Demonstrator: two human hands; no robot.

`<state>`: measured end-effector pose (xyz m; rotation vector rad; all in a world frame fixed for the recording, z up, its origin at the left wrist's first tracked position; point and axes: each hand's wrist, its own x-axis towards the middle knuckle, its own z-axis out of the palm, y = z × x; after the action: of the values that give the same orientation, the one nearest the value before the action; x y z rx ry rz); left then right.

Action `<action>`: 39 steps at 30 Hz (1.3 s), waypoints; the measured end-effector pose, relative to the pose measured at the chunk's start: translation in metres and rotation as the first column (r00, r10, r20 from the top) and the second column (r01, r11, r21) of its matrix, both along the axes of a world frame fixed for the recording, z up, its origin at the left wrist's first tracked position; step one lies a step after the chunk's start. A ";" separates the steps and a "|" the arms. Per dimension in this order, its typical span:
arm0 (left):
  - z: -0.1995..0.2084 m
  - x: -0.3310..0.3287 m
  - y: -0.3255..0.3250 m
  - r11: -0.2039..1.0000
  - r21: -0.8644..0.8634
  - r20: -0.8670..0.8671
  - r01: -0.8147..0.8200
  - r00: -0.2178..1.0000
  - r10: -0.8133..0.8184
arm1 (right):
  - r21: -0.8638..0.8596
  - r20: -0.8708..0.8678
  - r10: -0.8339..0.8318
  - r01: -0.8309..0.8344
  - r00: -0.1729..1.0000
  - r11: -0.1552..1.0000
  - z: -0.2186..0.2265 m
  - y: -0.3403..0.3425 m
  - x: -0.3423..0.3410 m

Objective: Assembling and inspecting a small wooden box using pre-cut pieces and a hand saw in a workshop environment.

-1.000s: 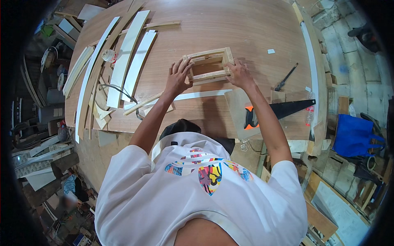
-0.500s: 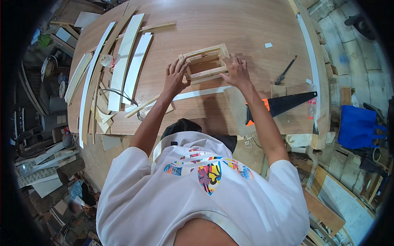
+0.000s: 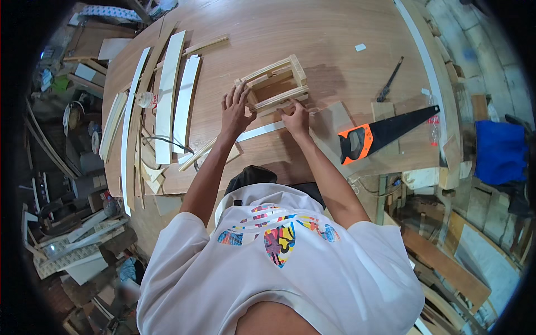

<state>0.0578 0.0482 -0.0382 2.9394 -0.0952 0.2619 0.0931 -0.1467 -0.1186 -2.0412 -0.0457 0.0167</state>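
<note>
Left hand [image 3: 236, 110], half-open, holds open wooden box [image 3: 279, 99], brown inside; right hand [image 3: 296, 119] touches it, grip unclear.

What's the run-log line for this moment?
left hand: at left end of wooden frame | right hand: at its near side | saw: on table, right of frame

Nothing can be properly read here, tbh. Red lettering [image 3: 154, 101] is carried by a small, round, whitish plastic jar [image 3: 144, 100], but it's way too blurred. A red label [image 3: 433, 119] is also wrapped around a slim, clear plastic bottle [image 3: 434, 131], equally illegible.
</note>
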 end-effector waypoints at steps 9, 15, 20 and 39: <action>-0.004 0.002 -0.003 1.000 0.002 0.003 0.010 1.000 -0.010 | -0.014 0.028 -0.115 0.115 0.993 0.993 -0.006 0.016 0.003; -0.005 0.001 -0.007 0.999 0.026 -0.007 -0.032 0.999 0.032 | -0.009 0.052 -0.060 0.061 0.997 0.998 -0.001 0.009 -0.002; 0.000 0.000 -0.014 0.999 0.006 -0.004 -0.043 0.999 0.043 | 0.042 0.052 -0.061 0.058 0.997 0.997 -0.007 0.004 -0.009; 0.017 0.019 -0.055 0.982 0.172 -0.110 0.082 0.992 -0.064 | 0.100 -0.017 0.086 -0.084 0.996 0.991 0.006 -0.036 -0.044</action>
<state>0.0765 -0.0066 -0.0212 3.1099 -0.2217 0.0939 0.0491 -0.1824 -0.1126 -1.9381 -0.1178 0.0878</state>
